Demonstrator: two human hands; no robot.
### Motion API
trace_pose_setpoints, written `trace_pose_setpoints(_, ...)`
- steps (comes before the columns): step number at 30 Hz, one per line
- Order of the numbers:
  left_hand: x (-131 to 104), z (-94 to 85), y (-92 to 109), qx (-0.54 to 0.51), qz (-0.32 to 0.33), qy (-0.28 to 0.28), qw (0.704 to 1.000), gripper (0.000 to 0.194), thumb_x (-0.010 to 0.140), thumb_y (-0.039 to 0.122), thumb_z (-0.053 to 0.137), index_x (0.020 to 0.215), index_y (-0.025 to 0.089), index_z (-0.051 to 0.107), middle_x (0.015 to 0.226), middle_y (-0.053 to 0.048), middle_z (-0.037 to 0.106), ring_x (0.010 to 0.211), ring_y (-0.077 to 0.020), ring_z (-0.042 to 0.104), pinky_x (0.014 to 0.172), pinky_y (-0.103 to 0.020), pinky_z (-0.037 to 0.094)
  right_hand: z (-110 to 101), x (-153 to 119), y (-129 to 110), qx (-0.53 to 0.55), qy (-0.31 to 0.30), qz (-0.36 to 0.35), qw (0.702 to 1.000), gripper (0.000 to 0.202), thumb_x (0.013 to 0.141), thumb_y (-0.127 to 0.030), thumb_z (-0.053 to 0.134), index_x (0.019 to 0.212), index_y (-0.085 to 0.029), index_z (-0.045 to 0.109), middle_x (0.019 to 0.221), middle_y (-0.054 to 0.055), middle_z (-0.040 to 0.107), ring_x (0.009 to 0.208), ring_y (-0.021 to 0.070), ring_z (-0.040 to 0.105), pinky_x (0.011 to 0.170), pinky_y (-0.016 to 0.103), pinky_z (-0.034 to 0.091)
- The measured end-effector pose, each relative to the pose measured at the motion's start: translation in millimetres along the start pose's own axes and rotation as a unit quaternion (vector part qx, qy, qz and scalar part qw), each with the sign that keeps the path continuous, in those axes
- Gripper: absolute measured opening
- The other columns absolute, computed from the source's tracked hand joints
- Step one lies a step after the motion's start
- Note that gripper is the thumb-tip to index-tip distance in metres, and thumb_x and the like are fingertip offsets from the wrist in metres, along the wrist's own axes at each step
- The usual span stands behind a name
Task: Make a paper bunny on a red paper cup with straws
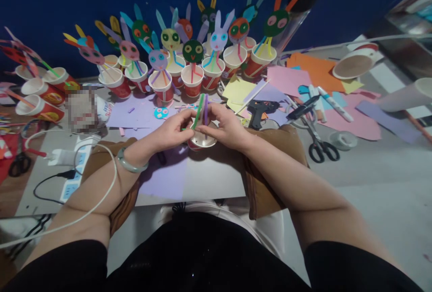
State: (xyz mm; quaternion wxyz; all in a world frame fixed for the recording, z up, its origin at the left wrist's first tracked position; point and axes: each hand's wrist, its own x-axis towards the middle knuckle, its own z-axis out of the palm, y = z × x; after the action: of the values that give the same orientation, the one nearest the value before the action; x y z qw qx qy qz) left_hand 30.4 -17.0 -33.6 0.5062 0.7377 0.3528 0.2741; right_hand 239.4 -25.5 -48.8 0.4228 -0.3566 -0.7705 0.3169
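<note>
Close in front of me, a paper cup [203,142] stands on the table between my hands, its opening turned up. A green straw [200,108] and a purple straw [206,110] rise out of it. My left hand [177,128] is closed, its fingers and thumb pinching the green straw from the left. From the right, my right hand [229,125] curls around the purple straw, with its thumb stretched across the cup's mouth. Both sets of fingertips partly hide the straws' lower ends. Left of the cup lies a blue paper disc with eyes [161,112].
Behind stand several red cups bearing paper rabbit heads [193,51]. To the right are a black glue gun [258,113], scissors [322,148], a tape roll [343,140], markers [337,106] and coloured paper [290,83]. A power strip [76,170] with white cables lies left.
</note>
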Motion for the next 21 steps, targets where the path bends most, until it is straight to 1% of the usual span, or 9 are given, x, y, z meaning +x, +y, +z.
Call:
trace_pose_setpoints(2, -0.3, 0.1, 1.6, 0.026, 0.002, 0.004, 1.0, 0.037, 0.078, 0.022, 0.057, 0.114, 0.017, 0.067, 0.09, -0.001, 0.065, 0.081, -0.0163, 0.059, 0.083, -0.03, 0.049, -0.1, 0.5, -2.8, 0.049, -0.003, 0.025, 0.998, 0.034, 0.084, -0.048, 0.075, 0.096, -0.02, 0.061, 0.083, 0.001, 0.062, 0.075, 0.0168, 0.057, 0.077, 0.033, 0.049)
trace_pose_setpoints(4, 0.2, -0.6, 3.2, 0.049, 0.001, 0.014, 0.999, 0.04, 0.078, 0.02, 0.051, 0.115, 0.017, 0.067, 0.091, -0.002, 0.067, 0.08, -0.0158, 0.058, 0.078, -0.029, 0.047, -1.0, 1.2, -5.1, 0.074, -0.013, 0.032, 0.997, 0.035, 0.084, -0.05, 0.075, 0.095, -0.019, 0.061, 0.084, 0.001, 0.062, 0.075, 0.0158, 0.058, 0.074, 0.031, 0.05)
trace_pose_setpoints(7, 1.3, -2.4, 4.8, 0.084, 0.001, 0.033, 0.996, 0.042, 0.078, 0.018, 0.046, 0.113, 0.016, 0.069, 0.092, -0.002, 0.069, 0.082, -0.0169, 0.058, 0.074, -0.028, 0.046, -3.5, 1.8, -6.2, 0.052, -0.012, 0.02, 0.998, 0.034, 0.087, -0.052, 0.072, 0.094, -0.019, 0.063, 0.085, 0.002, 0.065, 0.078, 0.0169, 0.059, 0.078, 0.033, 0.05)
trace_pose_setpoints(9, 1.6, -2.7, 4.8, 0.098, 0.005, 0.034, 0.995, 0.043, 0.078, 0.016, 0.044, 0.113, 0.017, 0.069, 0.096, -0.003, 0.07, 0.089, -0.0186, 0.061, 0.079, -0.029, 0.047, -4.9, 1.9, -5.2, 0.025, 0.003, 0.012, 1.0, 0.036, 0.087, -0.055, 0.071, 0.094, -0.02, 0.066, 0.084, 0.003, 0.066, 0.081, 0.0185, 0.06, 0.081, 0.035, 0.049)
trace_pose_setpoints(13, 1.1, 0.6, 3.3, 0.08, 0.037, 0.041, 0.995, 0.043, 0.074, 0.014, 0.048, 0.112, 0.017, 0.068, 0.109, -0.005, 0.07, 0.105, -0.0218, 0.062, 0.094, -0.034, 0.049, -5.0, 1.9, -1.9, -0.001, 0.043, -0.018, 0.999, 0.038, 0.086, -0.059, 0.071, 0.096, -0.022, 0.07, 0.08, 0.002, 0.068, 0.083, 0.0201, 0.062, 0.089, 0.039, 0.048)
trace_pose_setpoints(15, 0.6, 3.3, 3.1, 0.066, 0.045, 0.054, 0.995, 0.044, 0.069, 0.013, 0.052, 0.111, 0.017, 0.067, 0.109, -0.006, 0.069, 0.103, -0.0223, 0.062, 0.092, -0.034, 0.05, -3.9, 1.8, -1.6, 0.001, 0.054, -0.021, 0.998, 0.04, 0.085, -0.061, 0.072, 0.095, -0.023, 0.07, 0.079, 0.002, 0.068, 0.082, 0.0203, 0.062, 0.089, 0.04, 0.048)
trace_pose_setpoints(18, -0.8, 6.2, 4.9, 0.033, 0.034, 0.06, 0.997, 0.049, 0.066, 0.011, 0.055, 0.113, 0.019, 0.065, 0.107, -0.006, 0.066, 0.095, -0.0214, 0.061, 0.082, -0.032, 0.052, -2.0, 1.3, -3.9, 0.033, 0.058, 0.01, 0.998, 0.044, 0.083, -0.064, 0.073, 0.095, -0.022, 0.067, 0.082, 0.002, 0.068, 0.078, 0.0185, 0.062, 0.082, 0.037, 0.05)
trace_pose_setpoints(20, -2.0, 7.1, 6.5, 0.017, 0.035, 0.06, 0.997, 0.051, 0.065, 0.01, 0.057, 0.115, 0.021, 0.065, 0.108, -0.006, 0.066, 0.094, -0.0216, 0.061, 0.082, -0.033, 0.054, -1.2, 1.2, -6.1, 0.061, 0.057, 0.029, 0.996, 0.046, 0.08, -0.065, 0.075, 0.091, -0.022, 0.064, 0.084, 0.002, 0.066, 0.073, 0.0161, 0.06, 0.077, 0.035, 0.051)
trace_pose_setpoints(21, -2.5, 7.2, 7.1, 0.017, 0.038, 0.072, 0.997, 0.051, 0.065, 0.01, 0.058, 0.114, 0.022, 0.065, 0.107, -0.005, 0.066, 0.095, -0.0219, 0.061, 0.085, -0.035, 0.054, -1.2, 1.3, -7.1, 0.068, 0.056, 0.033, 0.996, 0.047, 0.079, -0.065, 0.075, 0.088, -0.022, 0.062, 0.083, 0.001, 0.065, 0.071, 0.0154, 0.059, 0.076, 0.034, 0.051)
